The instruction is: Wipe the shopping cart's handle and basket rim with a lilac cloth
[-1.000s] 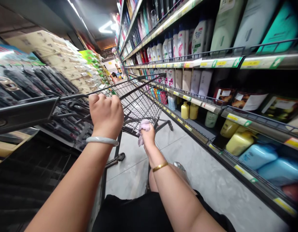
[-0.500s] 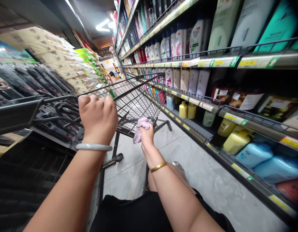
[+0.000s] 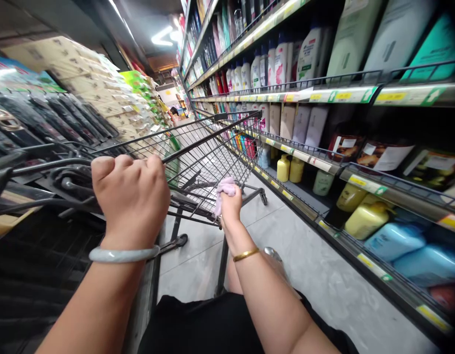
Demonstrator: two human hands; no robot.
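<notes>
A dark wire shopping cart (image 3: 212, 147) stands tilted across my view, its basket pointing away from me. My left hand (image 3: 131, 199), with a pale bangle at the wrist, is closed in a fist round the cart's upper rail; its fingertips are hidden underneath. Lower and to the right, my right hand (image 3: 230, 201) clutches a crumpled lilac cloth (image 3: 224, 189) against the near lower edge of the basket. A gold bracelet is on that wrist. Whether the cloth presses on the wire is hard to see.
Shelves of shampoo bottles (image 3: 312, 54) line the right side, with yellow pump bottles (image 3: 365, 219) and blue bottles (image 3: 395, 241) low down. Packaged black goods (image 3: 53, 115) and stacked beige packs (image 3: 79, 83) are on the left. Grey tiled floor (image 3: 286, 231) runs between.
My left hand has shifted left and nearer to me along the cart. My right hand and the cloth have moved slightly right. The view has turned a little left.
</notes>
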